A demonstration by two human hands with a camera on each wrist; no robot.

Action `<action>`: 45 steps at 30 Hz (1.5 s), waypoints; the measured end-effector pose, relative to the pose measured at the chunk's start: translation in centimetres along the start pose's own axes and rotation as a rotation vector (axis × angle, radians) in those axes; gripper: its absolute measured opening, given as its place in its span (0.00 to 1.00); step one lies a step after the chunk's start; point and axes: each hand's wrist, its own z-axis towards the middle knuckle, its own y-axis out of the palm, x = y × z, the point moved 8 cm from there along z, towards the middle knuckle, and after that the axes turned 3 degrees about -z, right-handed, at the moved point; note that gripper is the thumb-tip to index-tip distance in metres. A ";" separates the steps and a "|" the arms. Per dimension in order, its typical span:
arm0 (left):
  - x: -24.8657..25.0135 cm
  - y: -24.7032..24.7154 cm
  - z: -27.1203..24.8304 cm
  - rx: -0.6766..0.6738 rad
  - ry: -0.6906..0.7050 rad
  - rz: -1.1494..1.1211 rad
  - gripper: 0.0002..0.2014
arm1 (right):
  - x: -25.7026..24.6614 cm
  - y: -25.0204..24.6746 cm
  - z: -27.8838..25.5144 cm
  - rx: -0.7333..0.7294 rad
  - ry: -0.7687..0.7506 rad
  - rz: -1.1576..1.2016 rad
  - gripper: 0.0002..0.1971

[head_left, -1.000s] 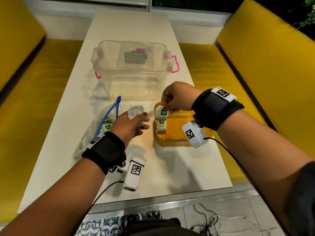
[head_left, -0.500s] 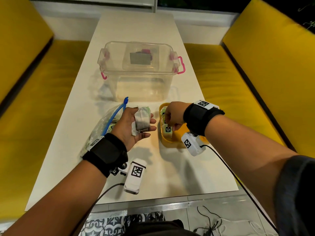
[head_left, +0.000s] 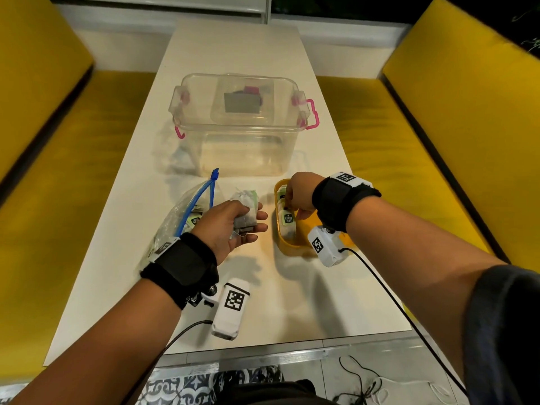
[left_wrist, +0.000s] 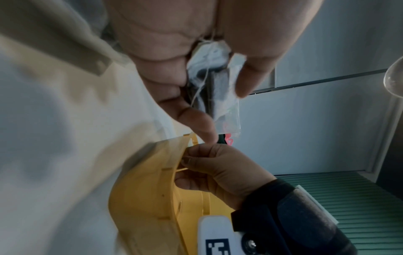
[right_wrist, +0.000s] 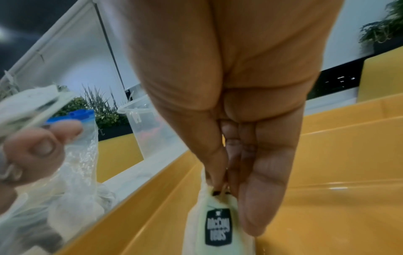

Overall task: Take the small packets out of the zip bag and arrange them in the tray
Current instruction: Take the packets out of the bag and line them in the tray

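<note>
Pale green packet (head_left: 287, 220), seemingly dark-labelled.

Tray (head_left: 280, 232) partly behind right hand (head_left: 298, 192)

Café booth: yellow benches (head_left: 455, 118), table (head_left: 239, 45)

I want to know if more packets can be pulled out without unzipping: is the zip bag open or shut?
Open. In the head view the zip bag's blue zip strips spread apart in a V near the left hand, with packets still visible inside.
</note>
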 end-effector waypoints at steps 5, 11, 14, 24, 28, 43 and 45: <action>0.0 0.3 -0.2 -0.064 0.029 0.029 0.14 | 0.4 -2.9 -0.8 0.130 -0.073 0.082 0.10; 0.6 1.7 -0.5 -0.148 0.063 0.116 0.11 | -2.5 -6.6 -6.2 0.206 -0.417 0.404 0.06; 0.9 2.6 -0.6 -0.152 0.077 0.186 0.09 | -3.9 -6.3 -7.2 0.250 -0.496 0.265 0.09; 0.8 3.8 -1.4 -0.182 0.043 0.103 0.14 | -3.5 -5.5 -8.2 0.265 -0.504 0.302 0.05; 0.1 3.2 -0.7 -0.139 -0.045 -0.068 0.26 | -2.8 -6.3 -8.7 0.292 -0.526 0.459 0.04; 1.2 2.8 -0.2 -0.105 0.123 -0.128 0.09 | -2.7 -4.1 -8.0 0.202 -0.346 0.654 0.09; 1.3 2.6 0.0 -0.098 0.150 -0.124 0.08 | -2.6 -4.0 -7.9 0.185 -0.330 0.712 0.09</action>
